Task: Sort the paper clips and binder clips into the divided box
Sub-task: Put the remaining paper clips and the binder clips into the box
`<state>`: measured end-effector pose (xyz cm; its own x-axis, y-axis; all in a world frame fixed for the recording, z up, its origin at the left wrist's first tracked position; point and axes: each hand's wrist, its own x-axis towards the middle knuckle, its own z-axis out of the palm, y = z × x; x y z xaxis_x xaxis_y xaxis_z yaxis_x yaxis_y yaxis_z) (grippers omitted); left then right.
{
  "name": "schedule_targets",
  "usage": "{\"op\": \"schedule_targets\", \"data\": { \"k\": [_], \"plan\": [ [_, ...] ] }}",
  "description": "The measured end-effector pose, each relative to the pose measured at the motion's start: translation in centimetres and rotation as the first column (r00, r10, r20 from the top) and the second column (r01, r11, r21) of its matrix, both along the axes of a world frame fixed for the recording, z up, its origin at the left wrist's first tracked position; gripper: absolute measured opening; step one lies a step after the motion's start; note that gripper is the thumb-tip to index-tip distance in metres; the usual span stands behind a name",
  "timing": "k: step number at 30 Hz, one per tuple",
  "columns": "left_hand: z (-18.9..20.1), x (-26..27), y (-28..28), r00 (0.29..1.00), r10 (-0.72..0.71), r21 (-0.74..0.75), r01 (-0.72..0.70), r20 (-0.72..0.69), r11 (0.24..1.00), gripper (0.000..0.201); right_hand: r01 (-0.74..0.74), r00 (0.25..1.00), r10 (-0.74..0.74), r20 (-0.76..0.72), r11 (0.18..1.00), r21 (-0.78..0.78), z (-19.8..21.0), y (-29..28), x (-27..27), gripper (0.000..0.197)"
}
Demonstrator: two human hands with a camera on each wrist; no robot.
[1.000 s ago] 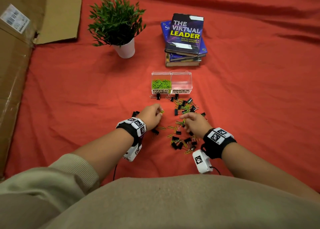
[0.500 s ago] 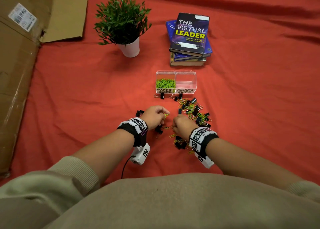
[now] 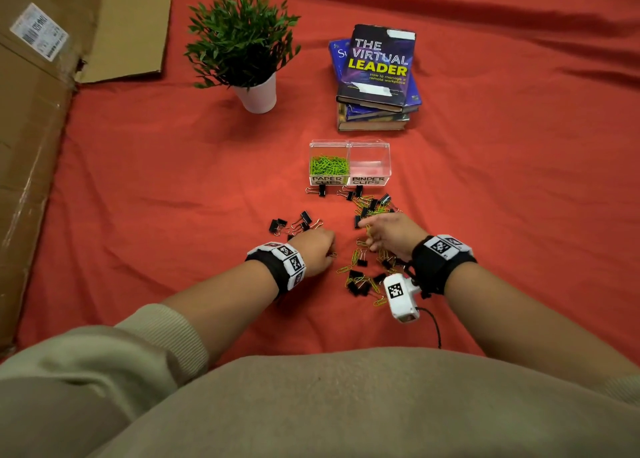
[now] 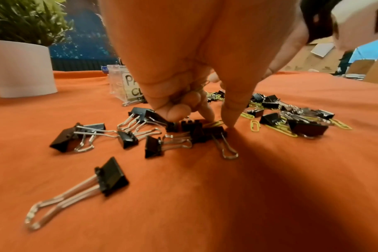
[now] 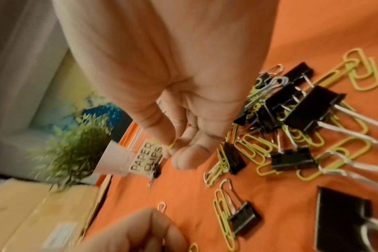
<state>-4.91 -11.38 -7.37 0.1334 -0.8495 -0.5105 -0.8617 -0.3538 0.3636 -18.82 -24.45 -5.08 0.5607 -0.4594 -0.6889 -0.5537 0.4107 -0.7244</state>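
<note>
A clear divided box [image 3: 369,180] stands on the red cloth; its "PAPER CLIPS" half holds green paper clips [image 3: 329,165], and its "BINDER CLIPS" half looks empty. Mixed green paper clips and black binder clips [image 3: 363,274] lie scattered in front of it. My left hand [image 3: 330,253] is down on the cloth beside a group of binder clips [image 3: 294,222]. In the left wrist view its thumb and forefinger [image 4: 218,121] pinch at a paper clip [image 4: 214,123], with thin clips tucked in the curled fingers. My right hand [image 3: 367,230] hovers over the pile and pinches one green paper clip [image 5: 172,145].
A potted plant [image 3: 242,42] and a stack of books [image 3: 377,73] stand beyond the box. Flattened cardboard [image 3: 34,111] lies along the left edge. Two binder clips [image 3: 320,190] sit right against the box front. Red cloth [image 3: 519,198] covers the surface.
My right hand has moved right and away from me, lifting off the pile with a green paper clip. My left hand has dropped its fingertips onto the cloth by the binder clips.
</note>
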Motion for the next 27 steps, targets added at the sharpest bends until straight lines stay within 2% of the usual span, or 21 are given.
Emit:
{"op": "schedule_targets", "data": {
  "k": [2, 3, 4, 5, 6, 7, 8, 10, 12, 15, 18, 20, 22, 27],
  "plan": [
    [-0.3, -0.1, 0.0, 0.999, -0.023, 0.011, 0.023, 0.048, 1.000, 0.023, 0.064, 0.998, -0.065, 0.012, 0.995, 0.075, 0.3, -0.2, -0.2, 0.025],
    [-0.3, -0.2, 0.0, 0.998, -0.028, 0.021, 0.026, 0.064, 0.999, 0.024, 0.047, 0.999, -0.047, -0.003, 0.997, 0.062, 0.3, -0.2, -0.2, 0.022],
    [-0.3, -0.2, 0.0, 0.996, -0.034, 0.029, 0.032, 0.078, 0.999, 0.025, -0.022, 0.999, 0.021, -0.045, 1.000, -0.011, 0.2, 0.0, -0.1, 0.018],
    [-0.3, -0.3, 0.0, 0.995, -0.045, 0.035, 0.042, 0.093, 0.998, 0.025, -0.151, 0.984, 0.135, -0.118, 0.978, -0.141, 0.0, 0.2, -0.1, 0.015],
    [-0.3, -0.4, 0.0, 0.993, -0.058, 0.032, 0.055, 0.107, 0.998, 0.026, -0.310, 0.943, 0.253, -0.217, 0.906, -0.287, -0.2, 0.6, 0.0, 0.015],
    [-0.2, -0.5, 0.0, 0.991, -0.066, 0.026, 0.064, 0.116, 0.998, 0.026, -0.450, 0.886, 0.346, -0.308, 0.798, -0.400, -0.4, 1.1, 0.1, 0.015],
    [-0.2, -0.5, 0.0, 0.991, -0.063, 0.015, 0.062, 0.117, 0.998, 0.027, -0.552, 0.831, 0.414, -0.371, 0.694, -0.462, -0.5, 1.6, 0.2, 0.013],
    [-0.1, -0.6, 0.1, 0.998, -0.006, -0.023, 0.008, 0.069, 1.000, 0.026, -0.678, 0.734, 0.526, -0.430, 0.528, -0.511, -0.7, 2.6, 0.3, 0.009],
    [0.0, -0.4, 0.1, 0.996, 0.083, -0.060, -0.084, -0.026, 0.995, 0.021, -0.753, 0.652, 0.579, -0.489, 0.422, -0.505, -1.2, 3.0, 0.0, 0.010],
    [0.6, -0.2, 0.2, 0.971, 0.188, -0.071, -0.200, -0.145, 0.977, 0.015, -0.791, 0.612, 0.551, -0.568, 0.412, -0.452, -1.5, 2.6, -0.8, 0.014],
    [0.8, -0.1, 0.3, 0.937, 0.251, -0.036, -0.267, -0.242, 0.963, 0.018, -0.760, 0.649, 0.512, -0.563, 0.423, -0.493, -1.3, 2.3, -1.3, 0.015],
    [0.7, -0.3, 0.2, 0.925, 0.266, -0.023, -0.282, -0.272, 0.959, 0.024, -0.736, 0.670, 0.528, -0.522, 0.385, -0.557, -1.4, 2.3, -1.2, 0.017],
    [0.6, -0.6, 0.1, 0.919, 0.276, 0.000, -0.288, -0.280, 0.958, 0.026, -0.732, 0.659, 0.568, -0.494, 0.331, -0.595, -1.7, 2.6, -0.9, 0.023],
    [0.9, -1.9, -0.3, 0.936, 0.254, 0.035, -0.253, -0.243, 0.967, 0.020, -0.771, 0.575, 0.606, -0.550, 0.176, -0.612, -2.4, 3.1, -1.0, 0.025]
  ]
}}
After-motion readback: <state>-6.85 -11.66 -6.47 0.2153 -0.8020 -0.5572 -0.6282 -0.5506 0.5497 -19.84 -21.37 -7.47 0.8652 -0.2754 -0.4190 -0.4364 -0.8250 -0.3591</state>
